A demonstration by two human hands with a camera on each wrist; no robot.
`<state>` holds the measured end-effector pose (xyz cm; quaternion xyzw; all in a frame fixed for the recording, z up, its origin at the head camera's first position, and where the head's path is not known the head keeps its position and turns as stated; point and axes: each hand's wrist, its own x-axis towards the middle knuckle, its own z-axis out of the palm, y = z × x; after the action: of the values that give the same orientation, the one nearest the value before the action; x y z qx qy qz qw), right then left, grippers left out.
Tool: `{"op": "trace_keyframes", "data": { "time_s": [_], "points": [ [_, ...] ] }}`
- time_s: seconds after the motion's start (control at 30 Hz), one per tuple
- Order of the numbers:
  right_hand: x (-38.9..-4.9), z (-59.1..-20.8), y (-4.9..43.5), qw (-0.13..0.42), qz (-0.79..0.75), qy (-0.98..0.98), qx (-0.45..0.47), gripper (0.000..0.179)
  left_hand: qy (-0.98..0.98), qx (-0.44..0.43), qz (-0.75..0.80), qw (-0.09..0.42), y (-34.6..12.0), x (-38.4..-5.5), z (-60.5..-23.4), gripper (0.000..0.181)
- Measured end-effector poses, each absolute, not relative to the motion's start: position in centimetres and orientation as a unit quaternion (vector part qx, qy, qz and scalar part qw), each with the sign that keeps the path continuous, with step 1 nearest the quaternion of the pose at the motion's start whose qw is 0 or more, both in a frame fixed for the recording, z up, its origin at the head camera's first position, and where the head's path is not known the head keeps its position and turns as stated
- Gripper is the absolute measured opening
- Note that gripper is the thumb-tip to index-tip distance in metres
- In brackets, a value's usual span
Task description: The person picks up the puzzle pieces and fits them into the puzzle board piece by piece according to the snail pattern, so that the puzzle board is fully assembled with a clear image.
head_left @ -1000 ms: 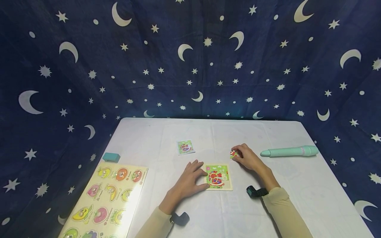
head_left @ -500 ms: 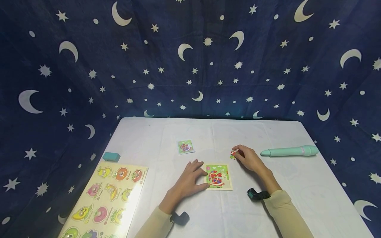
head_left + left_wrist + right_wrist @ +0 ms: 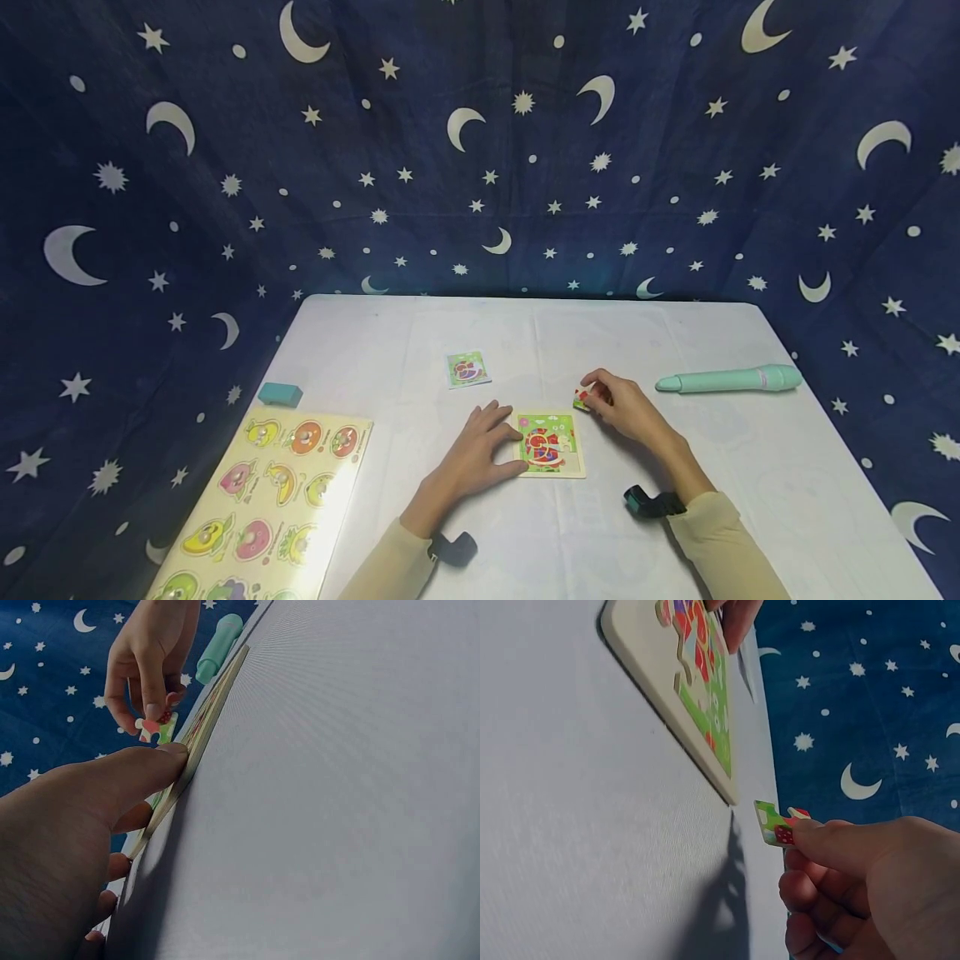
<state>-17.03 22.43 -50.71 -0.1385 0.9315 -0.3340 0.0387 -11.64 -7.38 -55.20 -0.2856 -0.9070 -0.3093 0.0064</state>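
Note:
In the head view a small square jigsaw puzzle board [image 3: 550, 447] lies on the white table, with red, green and blue pieces in its pale wooden tray. Its lower right part shows bare wood. My left hand [image 3: 471, 450] rests at the board's left side, thumb and forefinger spread apart and touching its edge. Above the table, right of the board's far corner, my right hand [image 3: 628, 407] pinches a puzzle piece [image 3: 772, 823] between thumb and fingers. That piece is green with red and a dotted patch, and the thumb covers part of it.
A small picture card [image 3: 468, 369] lies behind the board. To the right is a mint-green microphone-shaped pen [image 3: 729, 380]. A large fruit puzzle board [image 3: 273, 500] and a teal block [image 3: 281, 395] occupy the left side. Starry cloth [image 3: 480, 225] hangs behind the table.
My right hand has shifted slightly left and nearer the board, and the piece it pinches has turned and tilted. The left hand and the board stay in place.

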Motion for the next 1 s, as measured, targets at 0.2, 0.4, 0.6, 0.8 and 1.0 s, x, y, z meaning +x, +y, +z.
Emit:
{"op": "trace_keyframes", "data": {
  "time_s": [0.2, 0.4, 0.6, 0.8, 1.0],
  "points": [
    [-16.3, -50.6, 22.2, 0.039, -0.341, 0.926, -0.154, 0.021, -0.906, -0.288, -0.31, 0.01, -7.3, -11.6, -55.1, 0.038],
    [-15.4, -50.7, 22.0, 0.044, -0.334, 0.925, -0.177, 0.016, -0.907, -0.284, -0.311, 0.005, -7.3, -11.5, -54.9, 0.037],
    [-14.6, -50.8, 21.7, 0.059, -0.338, 0.92, -0.19, 0.014, -0.906, -0.284, -0.313, 0.009, -7.2, -11.6, -54.9, 0.037],
    [-13.8, -50.8, 21.6, 0.087, -0.35, 0.909, -0.21, 0.014, -0.906, -0.285, -0.311, 0.013, -7.3, -11.6, -55.0, 0.037],
    [-13.3, -50.9, 21.6, 0.126, -0.356, 0.893, -0.247, 0.013, -0.906, -0.288, -0.311, 0.017, -7.3, -11.6, -55.0, 0.037]
  ]
}}
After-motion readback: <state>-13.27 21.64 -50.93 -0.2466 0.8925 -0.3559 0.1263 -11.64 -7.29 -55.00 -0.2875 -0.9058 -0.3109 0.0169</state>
